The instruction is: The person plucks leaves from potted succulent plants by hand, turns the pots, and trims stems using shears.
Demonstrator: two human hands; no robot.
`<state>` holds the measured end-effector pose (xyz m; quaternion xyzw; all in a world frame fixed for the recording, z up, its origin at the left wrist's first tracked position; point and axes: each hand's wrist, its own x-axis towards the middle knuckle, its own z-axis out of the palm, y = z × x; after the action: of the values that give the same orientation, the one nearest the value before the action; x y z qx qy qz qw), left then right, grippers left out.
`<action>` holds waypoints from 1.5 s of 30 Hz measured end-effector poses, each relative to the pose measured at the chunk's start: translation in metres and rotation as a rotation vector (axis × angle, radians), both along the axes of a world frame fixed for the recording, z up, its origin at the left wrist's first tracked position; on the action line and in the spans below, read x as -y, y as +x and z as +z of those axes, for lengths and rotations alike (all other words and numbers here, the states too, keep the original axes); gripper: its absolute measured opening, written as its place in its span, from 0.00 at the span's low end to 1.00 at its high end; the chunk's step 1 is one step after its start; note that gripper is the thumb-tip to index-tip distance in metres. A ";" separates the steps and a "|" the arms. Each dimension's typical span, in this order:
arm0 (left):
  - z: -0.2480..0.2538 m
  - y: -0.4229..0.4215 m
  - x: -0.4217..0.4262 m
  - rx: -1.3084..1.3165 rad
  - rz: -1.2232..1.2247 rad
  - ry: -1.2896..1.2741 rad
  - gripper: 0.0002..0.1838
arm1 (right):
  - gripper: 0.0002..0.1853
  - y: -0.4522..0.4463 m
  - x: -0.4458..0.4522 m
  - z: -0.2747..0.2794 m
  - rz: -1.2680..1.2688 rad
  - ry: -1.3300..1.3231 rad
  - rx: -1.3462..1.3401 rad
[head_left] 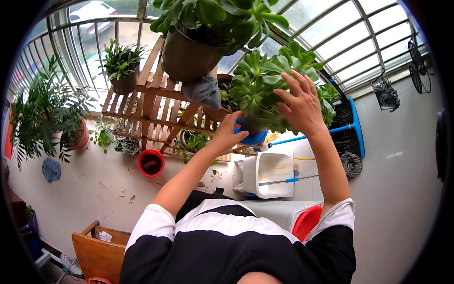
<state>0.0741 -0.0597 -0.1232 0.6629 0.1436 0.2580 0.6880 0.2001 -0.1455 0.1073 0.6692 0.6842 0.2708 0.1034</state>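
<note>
A leafy green succulent (255, 90) rises in front of me, next to the wooden plant stand. Below its leaves is a blue pot (253, 138), its upper part blurred and dark. My left hand (230, 133) grips the pot's left side, with the thumb across the blue surface and the other fingers partly hidden behind it. On the other side, my right hand (302, 102) is raised among the succulent's right-hand leaves, fingers stretched and apart. Its fingertips are at the foliage; whether they press on it I cannot tell.
A slatted wooden plant stand (161, 92) carries a large potted succulent (191, 54), a grey cloth (203, 92) and a smaller plant (122, 68). On the floor are a red pot (151, 163), a white bin (276, 175), a blue broom (353, 125) and a wooden stool (99, 253).
</note>
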 end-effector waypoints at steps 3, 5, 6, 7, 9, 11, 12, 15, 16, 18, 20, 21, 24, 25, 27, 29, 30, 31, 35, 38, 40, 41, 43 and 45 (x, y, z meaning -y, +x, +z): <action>-0.017 0.015 -0.002 -0.019 0.067 -0.119 0.41 | 0.17 0.006 0.006 0.004 -0.005 0.023 0.020; -0.021 0.025 -0.004 0.018 0.055 -0.221 0.42 | 0.17 0.012 0.010 0.006 -0.029 0.028 0.011; -0.022 0.028 -0.005 0.046 0.038 -0.316 0.44 | 0.17 0.013 0.012 0.009 -0.016 0.035 0.030; -0.021 0.032 -0.006 0.049 0.040 -0.324 0.44 | 0.17 0.017 0.014 0.011 -0.013 0.027 0.033; -0.015 0.038 -0.006 0.048 0.016 -0.280 0.47 | 0.18 0.024 0.018 0.014 -0.045 0.052 0.008; -0.012 0.049 -0.004 0.085 0.014 -0.311 0.48 | 0.19 0.030 0.021 0.019 -0.035 0.057 0.027; -0.012 0.055 -0.002 0.117 0.011 -0.336 0.50 | 0.19 0.033 0.023 0.020 -0.035 0.067 0.020; -0.004 0.063 0.000 0.239 -0.030 -0.454 0.54 | 0.19 0.042 0.025 0.025 -0.027 0.078 0.020; 0.000 0.064 0.001 0.242 -0.032 -0.459 0.54 | 0.19 0.043 0.025 0.026 -0.030 0.077 0.019; 0.008 0.066 0.000 0.234 -0.010 -0.452 0.53 | 0.20 0.047 0.026 0.029 -0.034 0.074 0.022; 0.017 0.068 -0.003 0.288 -0.023 -0.503 0.52 | 0.20 0.054 0.026 0.030 -0.046 0.084 0.022; 0.022 0.069 -0.005 0.340 -0.033 -0.551 0.51 | 0.20 0.055 0.024 0.032 -0.047 0.080 0.024; 0.033 0.074 -0.015 0.430 -0.073 -0.577 0.49 | 0.20 0.061 0.019 0.036 -0.040 0.090 0.006; 0.036 0.077 -0.018 0.430 -0.074 -0.578 0.49 | 0.20 0.063 0.016 0.037 -0.037 0.091 0.011; 0.037 0.085 -0.021 0.427 -0.040 -0.598 0.48 | 0.19 0.068 0.012 0.040 -0.038 0.094 0.015; 0.034 0.098 -0.029 0.411 -0.013 -0.546 0.52 | 0.19 0.075 0.008 0.042 -0.030 0.096 -0.006; 0.033 0.104 -0.033 0.395 0.016 -0.496 0.57 | 0.18 0.078 0.007 0.043 -0.026 0.099 -0.009; 0.031 0.111 -0.036 0.393 0.011 -0.497 0.57 | 0.18 0.081 0.005 0.044 -0.031 0.099 -0.010; 0.044 0.118 -0.049 0.379 -0.018 -0.503 0.58 | 0.18 0.096 0.002 0.047 -0.040 0.108 -0.010; 0.054 0.126 -0.055 0.411 -0.060 -0.537 0.57 | 0.19 0.105 0.003 0.049 -0.077 0.115 -0.061; 0.059 0.128 -0.059 0.373 -0.080 -0.543 0.57 | 0.19 0.111 0.003 0.051 -0.091 0.117 -0.059; 0.062 0.128 -0.060 0.341 -0.094 -0.547 0.57 | 0.19 0.114 0.003 0.051 -0.098 0.119 -0.053; 0.065 0.123 -0.062 0.361 -0.123 -0.555 0.56 | 0.18 0.118 0.004 0.051 -0.114 0.128 -0.050; 0.058 0.120 -0.060 0.412 -0.124 -0.614 0.55 | 0.18 0.123 0.006 0.049 -0.075 0.146 -0.033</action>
<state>0.1937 0.0000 -0.0648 0.3672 0.0323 0.2887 0.8836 0.3233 -0.1512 0.1560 0.7044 0.6389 0.3048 0.0530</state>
